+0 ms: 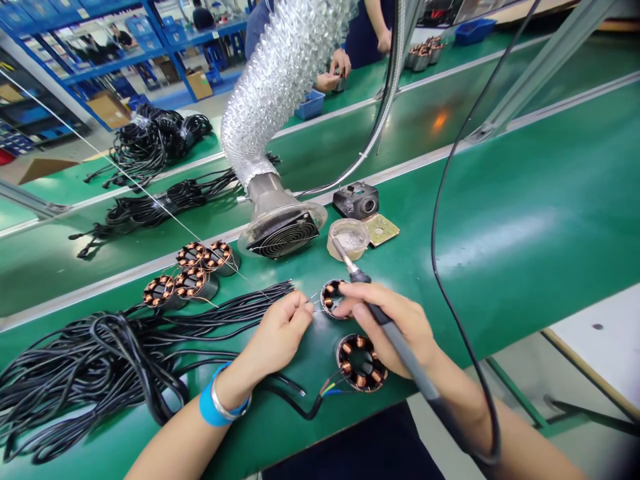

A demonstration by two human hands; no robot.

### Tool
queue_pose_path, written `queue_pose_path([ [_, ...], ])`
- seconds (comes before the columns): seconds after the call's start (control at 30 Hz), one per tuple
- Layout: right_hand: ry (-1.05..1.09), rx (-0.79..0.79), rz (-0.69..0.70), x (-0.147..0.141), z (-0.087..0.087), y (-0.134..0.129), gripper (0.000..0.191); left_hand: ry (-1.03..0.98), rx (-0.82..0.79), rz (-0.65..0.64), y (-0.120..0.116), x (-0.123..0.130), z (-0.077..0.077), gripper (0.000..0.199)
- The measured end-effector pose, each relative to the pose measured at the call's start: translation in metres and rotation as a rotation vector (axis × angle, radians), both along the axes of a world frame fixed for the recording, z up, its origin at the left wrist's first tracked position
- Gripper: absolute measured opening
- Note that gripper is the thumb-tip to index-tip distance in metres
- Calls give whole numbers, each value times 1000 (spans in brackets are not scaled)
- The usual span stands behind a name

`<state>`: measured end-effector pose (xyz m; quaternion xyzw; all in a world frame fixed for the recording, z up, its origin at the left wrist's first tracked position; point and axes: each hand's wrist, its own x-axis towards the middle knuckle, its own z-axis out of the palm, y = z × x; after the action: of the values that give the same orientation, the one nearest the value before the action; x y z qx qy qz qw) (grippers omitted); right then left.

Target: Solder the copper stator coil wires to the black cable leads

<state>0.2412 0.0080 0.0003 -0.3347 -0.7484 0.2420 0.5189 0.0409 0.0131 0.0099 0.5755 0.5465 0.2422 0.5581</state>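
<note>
My right hand (400, 327) is closed around the grey handle of a soldering iron (407, 353), whose metal tip reaches into a small whitish pot (357, 252). Its fingertips also lie at the edge of a copper-wound motor stator (329, 293). Left of that stator, my left hand (280, 333) is closed in a pinch on thin wire ends; which wires they are is partly hidden by the fingers. Nearer me lies a second stator (346, 368), joined to a black cable (313, 412) with coloured leads.
A bundle of black cables (135, 353) covers the left side, with several stators (195, 283) behind it. A fume extractor (283, 233) hangs ahead on a foil duct (260, 100). The iron's black cord (435, 247) loops at right. A co-worker's hands (333, 73) handle a part across the bench.
</note>
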Motion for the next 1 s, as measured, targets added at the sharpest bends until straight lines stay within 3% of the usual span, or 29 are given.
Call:
queue_pose_path([
  [0.1,43,-67,-97,8,7,-17,42,-11,-13,-15,0,-2,-1,34],
  [0.27,140,-123,-147,16,12,-35,27,11,30,-7,-1,-5,-5,33],
  [0.73,110,-105,-163,5,10,-37,19,71,100,-5,-3,-3,0,32],
  [1.0,19,-57,-138,-3,25,-40,19,131,143,-33,-2,-2,4,30],
])
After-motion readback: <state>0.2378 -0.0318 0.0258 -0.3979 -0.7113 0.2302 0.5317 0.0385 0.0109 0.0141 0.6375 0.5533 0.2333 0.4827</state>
